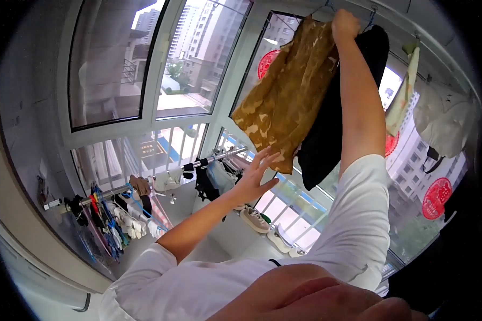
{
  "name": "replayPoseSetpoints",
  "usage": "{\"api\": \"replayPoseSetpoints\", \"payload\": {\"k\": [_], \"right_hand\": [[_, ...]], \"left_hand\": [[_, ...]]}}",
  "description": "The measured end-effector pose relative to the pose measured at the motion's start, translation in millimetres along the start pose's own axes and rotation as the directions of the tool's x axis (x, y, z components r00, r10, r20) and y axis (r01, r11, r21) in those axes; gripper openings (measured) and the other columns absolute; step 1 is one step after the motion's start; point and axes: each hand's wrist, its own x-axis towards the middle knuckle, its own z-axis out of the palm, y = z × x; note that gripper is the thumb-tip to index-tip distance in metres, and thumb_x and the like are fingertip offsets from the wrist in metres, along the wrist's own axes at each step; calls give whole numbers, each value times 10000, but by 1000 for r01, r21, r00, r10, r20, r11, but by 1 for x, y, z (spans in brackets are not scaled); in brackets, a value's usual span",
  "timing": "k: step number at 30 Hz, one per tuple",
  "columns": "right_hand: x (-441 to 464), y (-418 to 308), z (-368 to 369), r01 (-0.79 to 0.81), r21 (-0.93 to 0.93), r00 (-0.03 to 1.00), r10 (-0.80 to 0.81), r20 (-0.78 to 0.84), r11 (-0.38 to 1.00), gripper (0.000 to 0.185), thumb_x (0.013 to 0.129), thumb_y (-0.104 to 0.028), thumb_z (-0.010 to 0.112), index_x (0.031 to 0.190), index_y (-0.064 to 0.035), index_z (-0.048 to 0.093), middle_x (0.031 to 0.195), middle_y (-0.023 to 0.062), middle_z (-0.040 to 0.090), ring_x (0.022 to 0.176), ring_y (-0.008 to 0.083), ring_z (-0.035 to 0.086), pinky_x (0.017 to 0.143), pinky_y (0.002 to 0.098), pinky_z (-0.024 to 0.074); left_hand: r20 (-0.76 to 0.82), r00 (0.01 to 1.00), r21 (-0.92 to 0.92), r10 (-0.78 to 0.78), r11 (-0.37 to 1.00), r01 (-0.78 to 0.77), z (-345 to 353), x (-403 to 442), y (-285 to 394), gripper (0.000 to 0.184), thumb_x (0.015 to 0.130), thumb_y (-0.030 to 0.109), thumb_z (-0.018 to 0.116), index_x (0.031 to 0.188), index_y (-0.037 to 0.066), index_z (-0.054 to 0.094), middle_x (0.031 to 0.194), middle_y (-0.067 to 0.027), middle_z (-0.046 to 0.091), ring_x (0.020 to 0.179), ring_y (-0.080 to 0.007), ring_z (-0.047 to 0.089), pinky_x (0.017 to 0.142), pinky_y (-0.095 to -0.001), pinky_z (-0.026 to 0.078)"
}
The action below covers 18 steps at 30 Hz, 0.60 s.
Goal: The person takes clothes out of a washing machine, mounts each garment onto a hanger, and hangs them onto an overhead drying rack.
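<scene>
A brown cloth garment [289, 91] with paler patches hangs at the upper middle, close to the window. At its upper right corner my right hand [345, 25] is raised and closed on the cloth; whether a hanger is also in those fingers is hidden. Below, my left hand [256, 179] has its fingers spread beside the garment's lower hem. Whether the fingertips touch the cloth I cannot tell. Just behind my right forearm hangs a black garment [324, 142], partly covered by the arm and the brown cloth.
Pale cloth [407, 96] and a whitish garment [442, 120] hang at the right. A metal rail [115, 191] lower left carries hangers and small clothes, including socks. Shoes [255, 219] stand on the ledge by the window bars. Red round stickers [437, 198] are on the glass.
</scene>
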Motion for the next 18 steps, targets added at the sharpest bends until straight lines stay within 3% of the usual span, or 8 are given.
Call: {"api": "replayPoseSetpoints", "payload": {"k": [5,7,11,12,15,16,17,18], "right_hand": [[-48,-15,-14,-109,68,975,93,202,992,175,938,-100,651,1070,-26,739,1200,296,678,1015,478,694,810,518,608],[-107,-40,-61,-105,252,976,148,-157,962,407,1006,-156,484,1393,-58,566,1448,222,536,1071,422,665,944,472,541],[-278,-66,-166,109,566,992,-50,-119,817,386,921,-100,650,1303,-49,627,1509,318,434,1225,505,581,957,489,562],[-333,-63,-184,96,637,979,-187,77,765,559,900,-102,657,1437,-70,505,1643,272,212,1371,491,447,1074,458,488],[-526,-68,-281,-242,733,803,-293,519,636,547,895,-126,694,1424,-91,559,1637,169,330,1415,375,452,1118,435,439],[-603,-61,-304,-379,611,550,-361,753,695,499,914,-154,686,1405,-132,596,1621,153,369,1415,347,457,1140,428,417],[-647,-57,-353,-317,714,678,-376,631,624,418,937,-170,664,1352,-125,643,1613,152,379,1357,321,516,1116,437,438],[-706,-53,-392,-554,607,592,-242,768,570,314,971,-174,633,1271,-105,696,1462,158,565,1200,301,638,1018,429,513]], "left_hand": [[2,998,-42,-70,997,70,1,-33,9,723,929,115,735,1558,154,381,1625,-190,232,1452,-389,348,1176,-457,345],[25,993,-113,-115,987,117,4,-55,16,746,915,114,745,1564,161,380,1618,-203,247,1455,-402,338,1180,-469,325],[133,962,-136,-239,957,256,6,-114,55,696,907,98,741,1524,133,421,1601,-155,273,1419,-383,381,1133,-475,392],[170,949,-163,-266,942,293,8,-132,62,684,910,76,729,1519,165,431,1591,-149,286,1417,-359,389,1101,-457,426],[330,889,-196,-317,898,393,37,-209,59,654,916,40,714,1497,188,452,1542,-129,338,1328,-289,472,1008,-406,500],[359,861,-266,-360,845,464,55,-246,53,628,907,45,720,1472,167,476,1516,-135,368,1293,-285,498,957,-391,524],[401,821,-330,-407,772,544,70,-282,65,603,898,50,727,1447,147,500,1489,-141,398,1257,-280,525,906,-375,547],[412,835,-303,-365,809,504,79,-304,81,486,919,36,695,1381,112,566,1411,-130,482,1137,-225,593,840,-331,557]]}}
